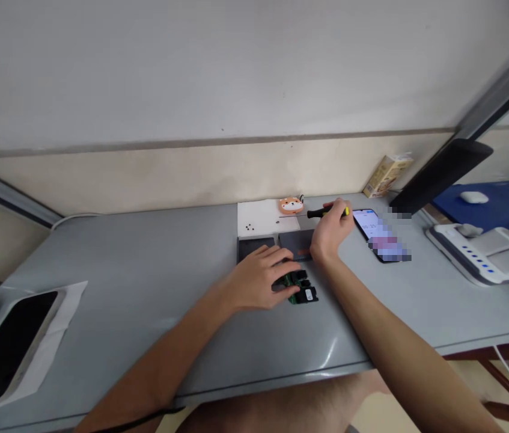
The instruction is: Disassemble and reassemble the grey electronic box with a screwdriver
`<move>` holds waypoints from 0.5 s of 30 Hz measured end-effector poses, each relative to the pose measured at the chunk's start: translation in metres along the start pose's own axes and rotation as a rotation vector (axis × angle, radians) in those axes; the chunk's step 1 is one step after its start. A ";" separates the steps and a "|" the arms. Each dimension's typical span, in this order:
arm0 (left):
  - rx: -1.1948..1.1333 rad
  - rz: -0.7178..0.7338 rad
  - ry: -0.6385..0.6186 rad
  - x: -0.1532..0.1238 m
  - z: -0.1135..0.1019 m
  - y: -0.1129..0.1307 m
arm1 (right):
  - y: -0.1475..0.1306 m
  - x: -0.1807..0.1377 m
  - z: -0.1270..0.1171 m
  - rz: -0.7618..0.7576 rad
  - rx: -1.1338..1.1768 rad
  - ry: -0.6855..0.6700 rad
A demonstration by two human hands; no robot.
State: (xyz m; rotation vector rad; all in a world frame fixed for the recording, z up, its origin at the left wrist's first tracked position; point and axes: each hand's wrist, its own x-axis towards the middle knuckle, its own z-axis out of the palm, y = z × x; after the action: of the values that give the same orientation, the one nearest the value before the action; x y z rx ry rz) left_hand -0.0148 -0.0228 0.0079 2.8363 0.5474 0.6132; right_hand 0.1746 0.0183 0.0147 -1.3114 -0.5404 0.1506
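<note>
Basically grey desk (146, 264) by 2-tone wall (218, 78), R hand (333, 230) w/ screwdriver (316, 213) in grip, L hand (258, 278) spread over PCB (307, 294).

We hold our left hand (261, 279) palm down at the circuit board's (301, 288) left side, fingers (280, 255) spread; our right hand (333, 231) curls closed beyond the board, to its right.

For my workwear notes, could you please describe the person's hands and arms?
The left hand and right hand are bare, neither grip gloved. No watch or sleeve shows on the left forearm or right forearm. A thin dark strip by the left forearm is too unclear to name.
</note>
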 end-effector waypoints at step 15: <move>0.090 -0.034 0.151 -0.002 -0.009 -0.019 | 0.014 0.011 0.002 0.137 0.042 -0.039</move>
State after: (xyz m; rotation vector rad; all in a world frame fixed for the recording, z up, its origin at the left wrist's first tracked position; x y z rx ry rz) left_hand -0.0263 -0.0049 0.0102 2.8728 0.6625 0.8216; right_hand 0.1864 0.0280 0.0049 -1.3065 -0.4775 0.2997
